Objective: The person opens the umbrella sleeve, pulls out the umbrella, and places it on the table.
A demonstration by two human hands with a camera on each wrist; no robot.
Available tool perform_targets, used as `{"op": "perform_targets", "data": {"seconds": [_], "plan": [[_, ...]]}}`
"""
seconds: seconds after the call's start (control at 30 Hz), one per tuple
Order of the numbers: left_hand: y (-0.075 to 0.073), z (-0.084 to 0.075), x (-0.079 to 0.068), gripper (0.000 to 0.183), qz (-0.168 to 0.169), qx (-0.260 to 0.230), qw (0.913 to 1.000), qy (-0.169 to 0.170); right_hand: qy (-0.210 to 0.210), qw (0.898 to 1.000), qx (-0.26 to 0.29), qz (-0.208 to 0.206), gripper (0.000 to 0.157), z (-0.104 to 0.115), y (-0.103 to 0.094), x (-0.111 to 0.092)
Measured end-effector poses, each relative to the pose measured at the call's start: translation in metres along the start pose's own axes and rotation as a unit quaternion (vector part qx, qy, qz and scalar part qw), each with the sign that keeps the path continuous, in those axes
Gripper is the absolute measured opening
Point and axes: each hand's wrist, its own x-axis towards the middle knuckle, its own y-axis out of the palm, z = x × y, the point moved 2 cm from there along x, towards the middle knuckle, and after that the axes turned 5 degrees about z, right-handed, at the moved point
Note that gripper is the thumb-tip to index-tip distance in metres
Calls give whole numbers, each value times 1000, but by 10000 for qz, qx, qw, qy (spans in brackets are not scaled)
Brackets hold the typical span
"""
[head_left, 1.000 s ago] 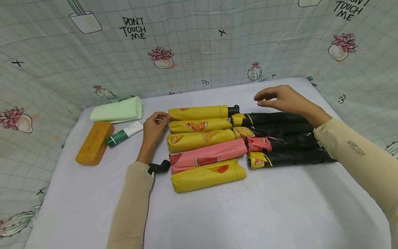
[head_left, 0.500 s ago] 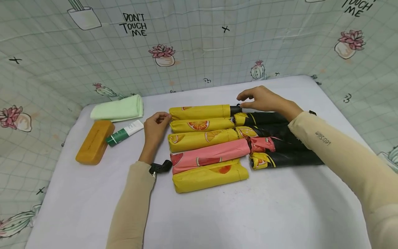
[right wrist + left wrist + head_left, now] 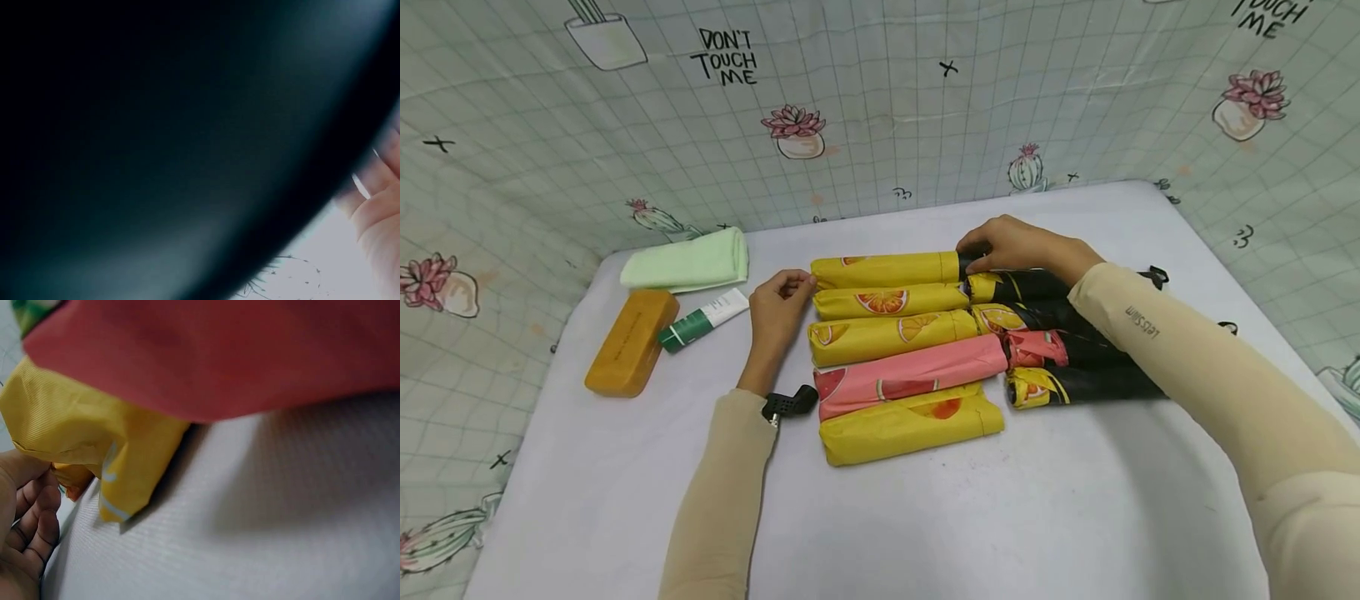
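Observation:
Folded umbrellas in fruit-print sleeves lie in a row, one of them pink (image 3: pixel 917 369) among yellow ones. At the far end of the row is a yellow umbrella (image 3: pixel 883 269) whose black handle end sticks out to the right. My left hand (image 3: pixel 773 312) pinches the left tip of its sleeve with thumb and curled fingers. In the left wrist view, that hand (image 3: pixel 28 519) is partly cut off beside yellow fabric (image 3: pixel 94 419). My right hand (image 3: pixel 1022 246) grips the black handle from above, its fingertips partly hidden. Dark blur fills most of the right wrist view, with part of the hand (image 3: pixel 378 206) at the edge.
Several black folded umbrellas (image 3: pixel 1097 383) with yellow or pink ends lie right of the sleeved ones, under the right forearm. At the left are a green folded cloth (image 3: pixel 685 262), an orange-brown block (image 3: pixel 632 343) and a green-and-white tube (image 3: pixel 703 320). Printed cloth hangs behind the white table (image 3: pixel 970 525).
My right hand has moved left and down from above the black umbrellas onto the far yellow umbrella's handle. My left hand has stayed at the sleeve's left tip.

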Motion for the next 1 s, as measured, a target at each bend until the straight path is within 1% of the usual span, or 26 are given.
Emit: {"op": "perform_targets", "data": {"seconds": [0.1,0.23,0.3,0.43,0.63,0.77,0.9,1.0], "plan": [[0,-1,1,23,-4,9,10000,5,-146,9996,-216,-64,40,2,0,0],[0,-2,1,21,6,-30,10000,-67,-379,9985,-365,-172,37,3,-3,-2],[1,-3,2,21,14,-37,10000,-86,-418,9980,-391,-260,36,3,-5,-5],[1,-4,3,22,16,-24,10000,-56,-301,9979,-389,-417,36,-2,-9,-12],[-1,-2,2,22,-15,50,9999,-88,-148,9984,-396,-375,38,-2,-11,-21],[-2,-1,2,22,-7,21,10000,-89,-109,9978,-469,-455,39,-2,-12,-25],[-1,1,1,21,14,42,9999,-139,-70,9971,-551,-516,38,-4,-12,-29],[-1,1,1,21,15,34,9999,-145,-48,9974,-541,-474,38,-5,-13,-32]]}}
